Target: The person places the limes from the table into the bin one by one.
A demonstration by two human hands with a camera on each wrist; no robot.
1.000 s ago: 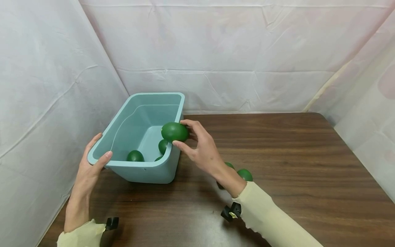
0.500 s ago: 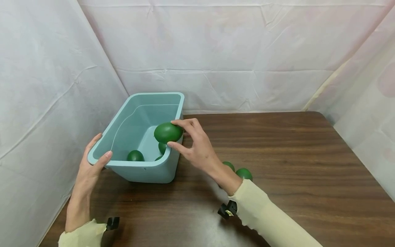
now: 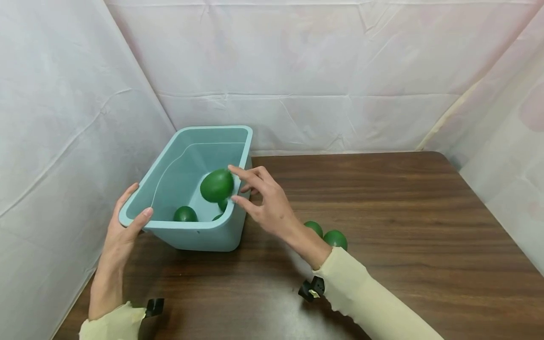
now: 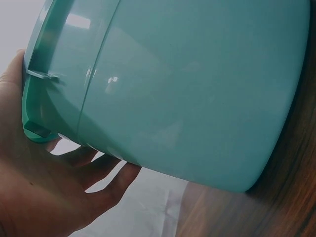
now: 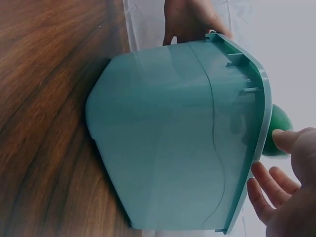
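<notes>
A light blue plastic bin (image 3: 187,225) stands at the table's left side. My left hand (image 3: 135,208) grips its near left corner, thumb on the rim, fingers outside (image 4: 98,173). Over the bin's inside hangs a green egg-shaped fruit (image 3: 216,185). My right hand (image 3: 234,184) is at the fruit's right side with its fingers spread and straightened; the thumb tip (image 5: 284,138) still touches the fruit (image 5: 275,129). At least two more green fruits (image 3: 185,214) lie on the bin's floor.
Two green fruits (image 3: 314,228) (image 3: 335,239) lie on the brown wooden table (image 3: 403,212) behind my right wrist. White sheeting walls in the left, back and right sides. The bin (image 5: 168,148) stands close to the left wall.
My right hand carried the green fruit leftward over the bin's right rim and spread its fingers off it. The fruit now sits lower inside the bin. My left hand stayed put.
</notes>
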